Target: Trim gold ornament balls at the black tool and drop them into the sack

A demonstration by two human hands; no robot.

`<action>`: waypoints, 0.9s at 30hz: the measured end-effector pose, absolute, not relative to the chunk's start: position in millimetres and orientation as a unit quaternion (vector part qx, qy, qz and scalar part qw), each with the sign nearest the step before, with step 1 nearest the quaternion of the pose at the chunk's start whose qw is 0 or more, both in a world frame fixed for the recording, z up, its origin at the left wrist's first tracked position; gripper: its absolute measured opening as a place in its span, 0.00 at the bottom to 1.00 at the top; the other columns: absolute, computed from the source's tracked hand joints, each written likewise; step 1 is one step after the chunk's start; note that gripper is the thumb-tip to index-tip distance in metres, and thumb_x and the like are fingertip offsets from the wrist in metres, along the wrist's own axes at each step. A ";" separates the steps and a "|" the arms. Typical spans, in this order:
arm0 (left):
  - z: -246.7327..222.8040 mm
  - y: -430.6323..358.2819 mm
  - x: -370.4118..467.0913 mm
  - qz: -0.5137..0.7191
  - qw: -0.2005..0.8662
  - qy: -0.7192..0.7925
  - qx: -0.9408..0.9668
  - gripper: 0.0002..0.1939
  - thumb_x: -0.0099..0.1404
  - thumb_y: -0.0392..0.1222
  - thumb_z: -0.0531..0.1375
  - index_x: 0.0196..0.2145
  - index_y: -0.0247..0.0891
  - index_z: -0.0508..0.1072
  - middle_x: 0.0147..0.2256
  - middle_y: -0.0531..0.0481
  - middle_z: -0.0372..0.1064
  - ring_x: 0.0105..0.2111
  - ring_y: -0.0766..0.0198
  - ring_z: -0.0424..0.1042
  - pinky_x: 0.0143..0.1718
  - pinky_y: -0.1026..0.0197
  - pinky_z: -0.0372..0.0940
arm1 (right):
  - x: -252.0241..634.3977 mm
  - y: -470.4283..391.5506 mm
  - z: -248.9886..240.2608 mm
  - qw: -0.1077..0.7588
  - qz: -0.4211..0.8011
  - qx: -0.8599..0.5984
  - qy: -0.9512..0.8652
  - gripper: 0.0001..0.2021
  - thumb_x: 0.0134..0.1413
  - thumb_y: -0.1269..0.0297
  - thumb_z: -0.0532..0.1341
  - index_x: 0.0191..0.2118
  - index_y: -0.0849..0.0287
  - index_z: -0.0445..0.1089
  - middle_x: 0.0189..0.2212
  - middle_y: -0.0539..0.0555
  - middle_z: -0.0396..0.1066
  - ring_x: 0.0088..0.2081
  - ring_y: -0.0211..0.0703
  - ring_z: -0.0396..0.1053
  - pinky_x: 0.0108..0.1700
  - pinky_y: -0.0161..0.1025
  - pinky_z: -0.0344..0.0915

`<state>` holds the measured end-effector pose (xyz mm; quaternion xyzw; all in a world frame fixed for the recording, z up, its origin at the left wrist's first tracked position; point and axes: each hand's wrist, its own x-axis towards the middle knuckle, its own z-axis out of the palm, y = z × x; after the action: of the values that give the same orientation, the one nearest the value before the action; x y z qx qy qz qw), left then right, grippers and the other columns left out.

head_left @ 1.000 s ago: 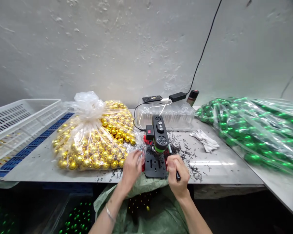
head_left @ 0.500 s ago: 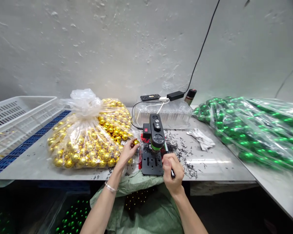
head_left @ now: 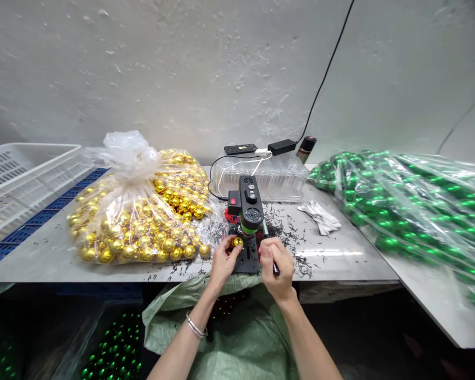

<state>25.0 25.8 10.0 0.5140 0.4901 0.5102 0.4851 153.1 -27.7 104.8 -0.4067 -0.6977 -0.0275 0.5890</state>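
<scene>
Between the thumb and fingers of my left hand point(head_left: 224, 259) is a gold ball point(head_left: 238, 241), held just beside and below the head of a small black press-like machine point(head_left: 251, 203). My right hand point(head_left: 277, 265) is wrapped round the black-gripped lever point(head_left: 276, 269) at the machine's right side. The machine's slotted base plate point(head_left: 246, 264) shows between my hands. To the left, a clear bag of gold balls point(head_left: 138, 227) lies with its side opened out. Small black bits point(head_left: 303, 264) are scattered around the machine.
White basket point(head_left: 27, 174) at far left; bag of green balls point(head_left: 411, 206) at right. Behind the machine stand a clear plastic tray point(head_left: 281, 179), black adapter point(head_left: 282, 146) and dark can point(head_left: 306, 149). White gloves point(head_left: 320, 217) lie right. A green sack point(head_left: 245, 338) hangs below the table edge.
My left hand has moved right with the gold ball, from beside the bag to the machine. My right hand stays on the lever. The view has shifted slightly.
</scene>
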 end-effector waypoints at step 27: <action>-11.0 24.7 24.2 0.428 0.209 0.487 0.732 0.17 0.64 0.48 0.63 0.48 0.39 0.76 0.45 0.42 0.75 0.47 0.51 0.72 0.51 0.44 0.65 | 154.6 -21.5 50.9 0.585 -0.098 -0.384 -0.708 0.13 0.66 0.71 0.46 0.29 0.56 0.58 0.27 0.51 0.62 0.29 0.38 0.63 0.36 0.41 0.67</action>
<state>24.2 24.7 -11.0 0.7321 0.4871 0.4280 0.2087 154.6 -21.5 50.9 -0.3837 -0.7082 -0.0975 0.5846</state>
